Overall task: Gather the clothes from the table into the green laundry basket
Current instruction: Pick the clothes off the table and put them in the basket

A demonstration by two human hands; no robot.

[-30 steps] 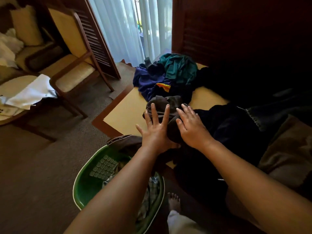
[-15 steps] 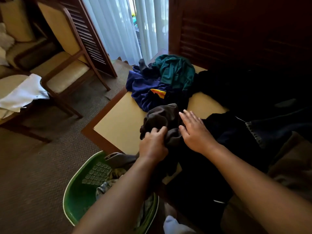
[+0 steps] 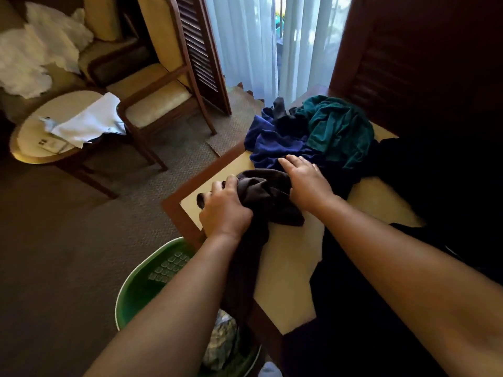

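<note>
Your left fingers (image 3: 217, 186) are curled tight into a dark brown garment (image 3: 261, 191), bunching it at the near left corner of the table (image 3: 288, 268). Your right fingers (image 3: 292, 163) lie flat and close together, pressing the same garment from the far side; whether they grip cloth I cannot tell.

Head view: left hand (image 3: 224, 210) holds the bundle, right hand (image 3: 307, 183) steadies it, likely so it comes up as one lump. Part of the garment trails off the table edge toward the green laundry basket (image 3: 136, 289), which sits on the floor just below that corner, so the drop is short. Some patterned cloth (image 3: 220, 341) is already in the basket. A blue garment (image 3: 272, 142) and a teal garment (image 3: 337, 126) remain heaped at the far end, plus black clothing (image 3: 353, 308) near your right arm. Task looks early; most clothes are not yet gathered.
</note>
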